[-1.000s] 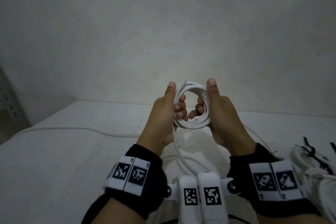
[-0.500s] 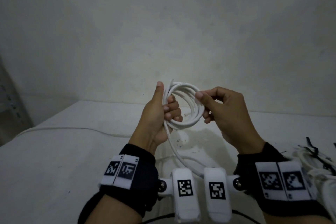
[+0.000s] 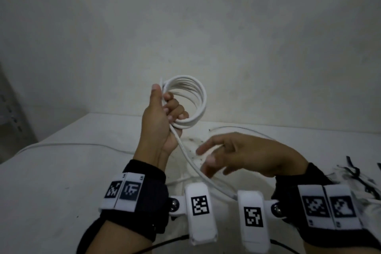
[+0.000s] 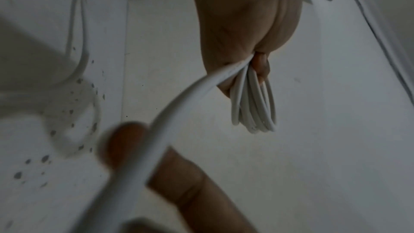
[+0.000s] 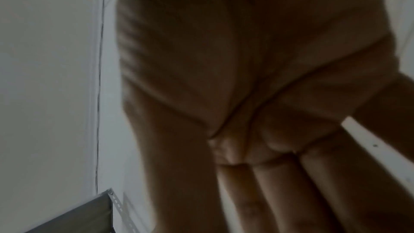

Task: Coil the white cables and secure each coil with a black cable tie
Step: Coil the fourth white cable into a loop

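My left hand (image 3: 165, 113) grips a white cable coil (image 3: 193, 101) of several loops, held upright above the table; the left wrist view shows the same coil (image 4: 253, 105) pinched in my fingers. A loose tail of the cable (image 3: 198, 167) runs from the coil down toward my wrists. My right hand (image 3: 233, 156) hovers lower, beside that tail, fingers spread and relaxed, holding nothing. The right wrist view shows its straight fingers (image 5: 280, 192) close up. Black cable ties (image 3: 354, 173) lie at the right edge among finished coils.
The white table (image 3: 61, 171) meets a plain wall at the back. Another white cable (image 3: 68, 144) trails across the table to the left. A grey metal rack (image 3: 10, 113) stands at the far left. Dark specks mark the table under the hands.
My right hand has let go of the coil and dropped down toward the loose tail, fingers now spread. The left hand has lifted slightly, holding the coil alone.
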